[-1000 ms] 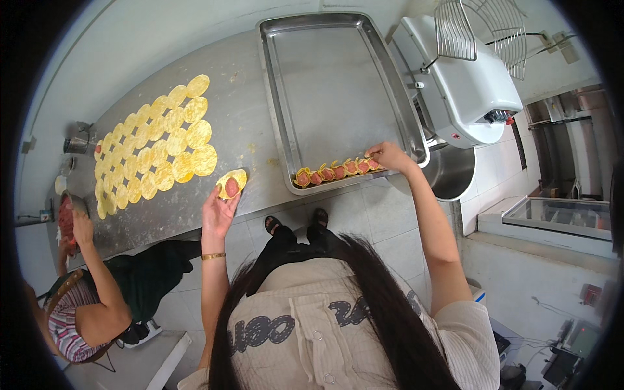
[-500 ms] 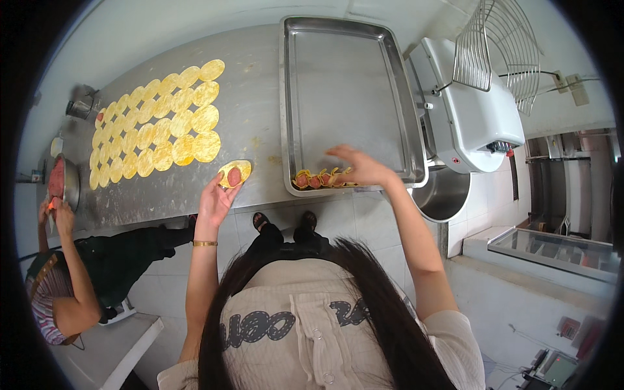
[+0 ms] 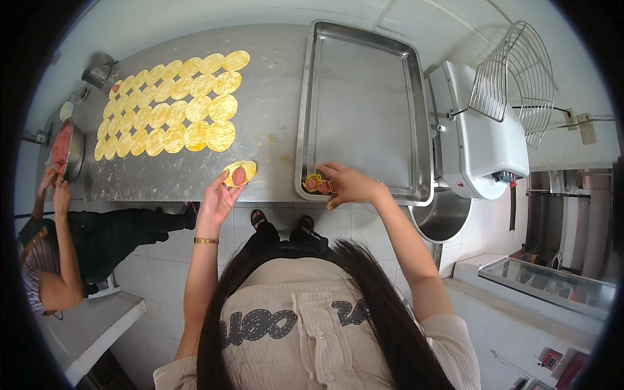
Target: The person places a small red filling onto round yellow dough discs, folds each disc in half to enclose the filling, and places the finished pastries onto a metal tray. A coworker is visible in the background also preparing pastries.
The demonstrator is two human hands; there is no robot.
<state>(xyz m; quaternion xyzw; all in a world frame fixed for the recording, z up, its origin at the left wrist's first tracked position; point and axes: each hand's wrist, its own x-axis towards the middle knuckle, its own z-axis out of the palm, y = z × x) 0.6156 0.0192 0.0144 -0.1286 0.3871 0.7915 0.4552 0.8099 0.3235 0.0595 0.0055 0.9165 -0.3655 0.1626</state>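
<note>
On the fingers of my left hand (image 3: pixel 218 199) lies a round yellow dumpling wrapper (image 3: pixel 251 168) with a lump of pink minced meat (image 3: pixel 239 176) in its middle. My right hand (image 3: pixel 353 184) reaches over the near wall of a deep metal tray (image 3: pixel 416 117). Its thumb and fingers close round a short row of open-topped meat dumplings (image 3: pixel 318 184) in the tray's near left corner. Part of that row is hidden under the hand. Left of the tray, overlapping yellow wrappers (image 3: pixel 175 112) cover the steel table (image 3: pixel 270 97) in rows; the far left one bears a bit of meat (image 3: pixel 116 88).
At the far left a co-worker's hands (image 3: pixel 58 185) are beside a metal bowl of minced meat (image 3: pixel 62 146). A white mixer (image 3: pixel 484 123) with a wire guard (image 3: pixel 520 71) stands right of the tray, a steel mixing bowl (image 3: pixel 445 218) below it.
My right hand has come down and left from above the tray onto the dumplings. The left hand still holds the filled wrapper. The whole view has shifted slightly.
</note>
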